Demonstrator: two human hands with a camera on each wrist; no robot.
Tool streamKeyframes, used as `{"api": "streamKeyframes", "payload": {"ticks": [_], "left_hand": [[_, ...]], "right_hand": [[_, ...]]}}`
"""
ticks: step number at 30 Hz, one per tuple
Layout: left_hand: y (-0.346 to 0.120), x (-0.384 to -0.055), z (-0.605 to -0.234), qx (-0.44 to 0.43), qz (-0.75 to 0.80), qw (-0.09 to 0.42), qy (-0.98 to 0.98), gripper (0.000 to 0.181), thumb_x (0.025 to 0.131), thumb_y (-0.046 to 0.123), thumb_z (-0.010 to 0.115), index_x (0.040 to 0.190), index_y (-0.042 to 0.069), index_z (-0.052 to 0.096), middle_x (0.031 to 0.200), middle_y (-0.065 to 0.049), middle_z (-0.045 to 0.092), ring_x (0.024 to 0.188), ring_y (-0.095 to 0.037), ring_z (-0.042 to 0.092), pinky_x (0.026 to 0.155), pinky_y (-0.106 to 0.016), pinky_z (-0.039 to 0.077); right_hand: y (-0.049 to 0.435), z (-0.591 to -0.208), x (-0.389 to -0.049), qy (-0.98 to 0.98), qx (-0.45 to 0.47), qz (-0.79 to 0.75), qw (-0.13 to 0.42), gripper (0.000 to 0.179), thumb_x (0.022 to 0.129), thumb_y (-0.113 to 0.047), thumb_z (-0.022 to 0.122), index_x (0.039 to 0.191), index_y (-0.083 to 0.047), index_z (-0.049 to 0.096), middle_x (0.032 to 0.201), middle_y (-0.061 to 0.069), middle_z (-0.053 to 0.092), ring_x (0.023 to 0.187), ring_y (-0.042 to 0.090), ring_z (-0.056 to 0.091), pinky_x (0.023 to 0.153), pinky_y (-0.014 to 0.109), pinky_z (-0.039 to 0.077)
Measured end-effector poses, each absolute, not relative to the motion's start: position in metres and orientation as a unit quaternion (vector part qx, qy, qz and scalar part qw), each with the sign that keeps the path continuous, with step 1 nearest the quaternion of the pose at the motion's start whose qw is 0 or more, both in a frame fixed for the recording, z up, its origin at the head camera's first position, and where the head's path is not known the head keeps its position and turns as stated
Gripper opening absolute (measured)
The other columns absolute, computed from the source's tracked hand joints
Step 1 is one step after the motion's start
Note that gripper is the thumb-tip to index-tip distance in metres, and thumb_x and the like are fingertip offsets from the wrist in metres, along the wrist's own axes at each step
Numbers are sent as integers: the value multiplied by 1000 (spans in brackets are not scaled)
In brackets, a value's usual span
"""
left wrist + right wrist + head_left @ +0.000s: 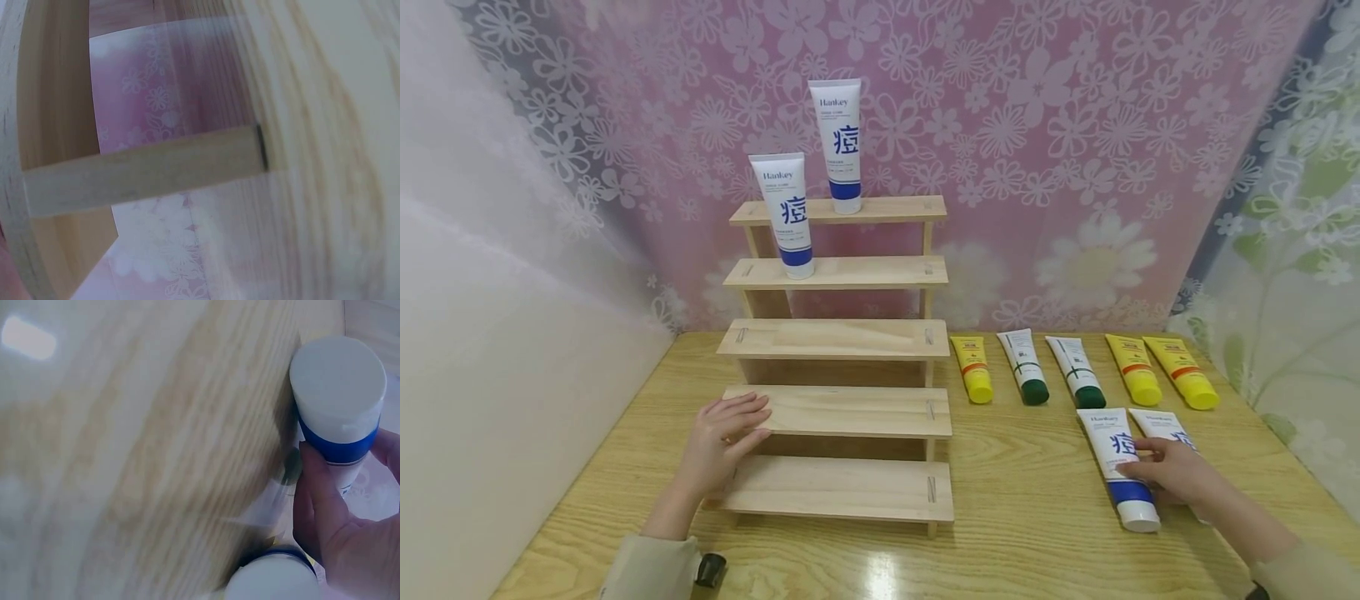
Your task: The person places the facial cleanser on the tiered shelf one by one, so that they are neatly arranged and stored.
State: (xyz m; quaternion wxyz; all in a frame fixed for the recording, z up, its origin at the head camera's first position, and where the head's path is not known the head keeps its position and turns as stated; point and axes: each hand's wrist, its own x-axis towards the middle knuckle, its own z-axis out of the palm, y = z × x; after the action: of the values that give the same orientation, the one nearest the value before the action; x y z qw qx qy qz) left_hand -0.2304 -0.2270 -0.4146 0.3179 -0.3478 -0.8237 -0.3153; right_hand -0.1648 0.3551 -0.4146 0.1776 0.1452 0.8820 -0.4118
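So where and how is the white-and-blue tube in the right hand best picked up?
Probably round the body of the white-and-blue tube, just beyond its blue band, coming from above. It's full and rounded there, while the far end flattens to a thin edge; a second tube close on its right crowds that side.

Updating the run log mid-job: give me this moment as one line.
Right grip: holds white-and-blue tube | Left grip: at second-lowest tier, left end | Top tier: standing tube | Next tier down: another standing tube
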Motion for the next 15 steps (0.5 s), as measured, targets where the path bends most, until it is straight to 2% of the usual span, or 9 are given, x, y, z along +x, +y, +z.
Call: {"api": "streamKeyframes", "payload": {"ticks": [4,10,15], "left_hand": [[-227,-230,-414,-345,-312,314,-827,30,64,6,75,93,5,69,103,-10,64,103,-23,54,88,-58,26],[-227,-229,-413,-348,-308,318,-826,30,64,7,75,92,5,69,103,-10,64,102,-24,55,87,-57,27],[-226,-228,-412,-347,-307,317,-827,30,63,7,76,92,4,69,103,-10,64,102,-24,55,87,-56,28]], "right_hand": [[354,-416,-162,886,148,-410,160,98,71,-46,70,129,16,21,110,33,42,82,23,51,67,34,49],[349,-415,-158,888,140,-419,125,97,73,-46,68,130,16,20,117,37,36,90,29,51,68,34,49],[345,-416,-156,893,127,-422,92,97,73,-47,67,131,15,20,118,36,38,93,30,52,68,34,50]]}}
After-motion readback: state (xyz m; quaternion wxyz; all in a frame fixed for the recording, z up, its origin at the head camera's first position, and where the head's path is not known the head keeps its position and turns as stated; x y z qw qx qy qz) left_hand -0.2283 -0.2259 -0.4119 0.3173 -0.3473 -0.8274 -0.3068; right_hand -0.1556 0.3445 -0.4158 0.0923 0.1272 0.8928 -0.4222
